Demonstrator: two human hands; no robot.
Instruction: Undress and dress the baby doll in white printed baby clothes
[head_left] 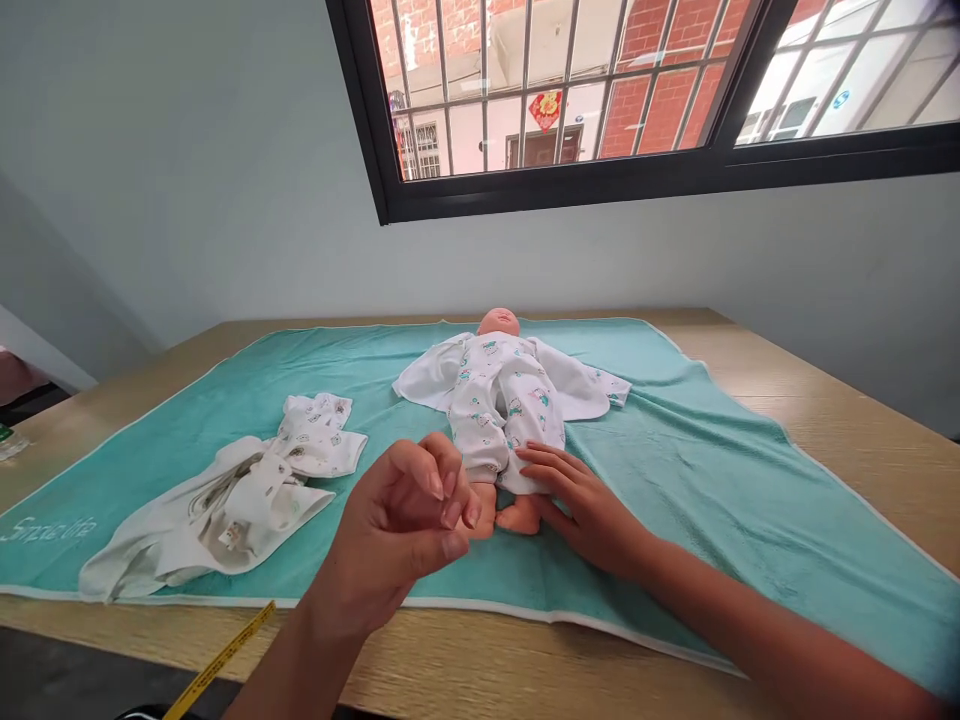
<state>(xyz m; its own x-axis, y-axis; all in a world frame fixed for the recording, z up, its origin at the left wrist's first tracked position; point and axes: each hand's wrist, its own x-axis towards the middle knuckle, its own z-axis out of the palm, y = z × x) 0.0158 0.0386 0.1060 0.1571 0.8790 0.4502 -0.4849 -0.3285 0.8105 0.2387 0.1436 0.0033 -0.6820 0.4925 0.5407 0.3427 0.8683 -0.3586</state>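
A baby doll (pixel 501 320) lies on its back on a teal towel (pixel 660 480), its feet toward me. White printed trousers (pixel 480 430) cover its legs, and a white top (pixel 577 385) is spread out beneath it with the sleeves to the sides. My right hand (pixel 581 500) rests with fingers stretched out on the lower trouser leg at the right, by the doll's foot. In front of the other foot, my left hand (pixel 409 525) is raised above the towel, fingers curled in toward the thumb, with nothing visible in it. It partly hides that foot.
Crumpled white baby clothes (pixel 247 500) lie on the towel's left side. A yellow tape measure (pixel 221 655) hangs near the front edge of the wooden table (pixel 465 655). A clear bottle (pixel 11 442) is partly visible at far left. Behind are a wall and a barred window (pixel 555 185).
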